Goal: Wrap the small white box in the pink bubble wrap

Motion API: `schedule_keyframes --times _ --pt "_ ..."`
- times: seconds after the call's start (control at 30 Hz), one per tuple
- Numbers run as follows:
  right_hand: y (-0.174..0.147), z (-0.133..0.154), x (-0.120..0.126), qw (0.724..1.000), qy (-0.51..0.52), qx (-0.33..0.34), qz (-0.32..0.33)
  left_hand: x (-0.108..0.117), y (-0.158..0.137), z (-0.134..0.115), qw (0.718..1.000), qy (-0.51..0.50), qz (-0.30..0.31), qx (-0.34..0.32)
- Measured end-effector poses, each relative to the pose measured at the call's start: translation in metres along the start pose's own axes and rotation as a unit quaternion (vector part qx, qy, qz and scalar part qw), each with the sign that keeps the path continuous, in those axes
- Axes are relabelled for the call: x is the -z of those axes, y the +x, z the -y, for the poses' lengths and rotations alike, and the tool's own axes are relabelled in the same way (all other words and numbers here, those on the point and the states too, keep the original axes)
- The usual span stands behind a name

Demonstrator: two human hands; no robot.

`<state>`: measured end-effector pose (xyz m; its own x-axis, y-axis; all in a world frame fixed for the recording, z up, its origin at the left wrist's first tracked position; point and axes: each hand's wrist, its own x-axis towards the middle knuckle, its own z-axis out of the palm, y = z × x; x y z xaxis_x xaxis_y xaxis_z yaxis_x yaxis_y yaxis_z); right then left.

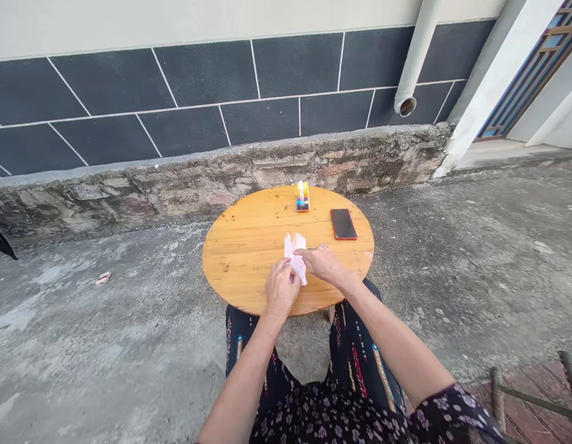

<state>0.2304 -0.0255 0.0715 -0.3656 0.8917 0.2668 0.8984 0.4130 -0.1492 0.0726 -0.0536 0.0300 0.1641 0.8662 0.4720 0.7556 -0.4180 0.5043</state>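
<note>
A thin, creased piece of white paper [295,242], perhaps tissue, lies folded on the round wooden table [244,246]. My left hand [282,285] is at its lower left edge, with the fingers curled down and closed on the paper. From the right, my right hand [324,264] reaches over it. Its index finger is stretched out and touches the paper's middle, while the other fingers are bent and partly hidden. My hands cover part of the paper's lower half.
A tape dispenser [303,197] with yellow and blue parts stands at the table's far edge. To the right lies a red-edged phone [344,224], dark screen up. Behind the table runs a low stone ledge [197,185] below a dark tiled wall [267,120] with a drainpipe [413,68].
</note>
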Motion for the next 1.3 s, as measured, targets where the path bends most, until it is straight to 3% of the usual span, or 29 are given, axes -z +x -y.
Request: schedule_keyframes --times 0.33,0.53,0.77,1.07,1.3 --pt "0.002 0.007 0.009 0.998 -0.044 -0.015 0.032 0.005 0.002 0.0 1.0 0.012 0.012 -0.014" --pt "0.002 0.006 0.01 0.996 -0.053 0.017 0.064 0.006 0.0 -0.002 1.0 0.012 0.014 -0.005" --pt "0.002 0.006 0.003 0.998 -0.058 0.004 0.034 0.007 0.0 0.0 1.0 -0.005 0.027 0.002" --pt "0.009 0.013 0.0 0.999 -0.035 0.033 0.025 0.01 0.002 0.002 0.999 -0.02 0.045 -0.014" --pt "0.012 0.017 -0.003 1.0 0.001 0.009 0.024 0.006 0.001 0.006 0.998 -0.051 0.022 -0.001"
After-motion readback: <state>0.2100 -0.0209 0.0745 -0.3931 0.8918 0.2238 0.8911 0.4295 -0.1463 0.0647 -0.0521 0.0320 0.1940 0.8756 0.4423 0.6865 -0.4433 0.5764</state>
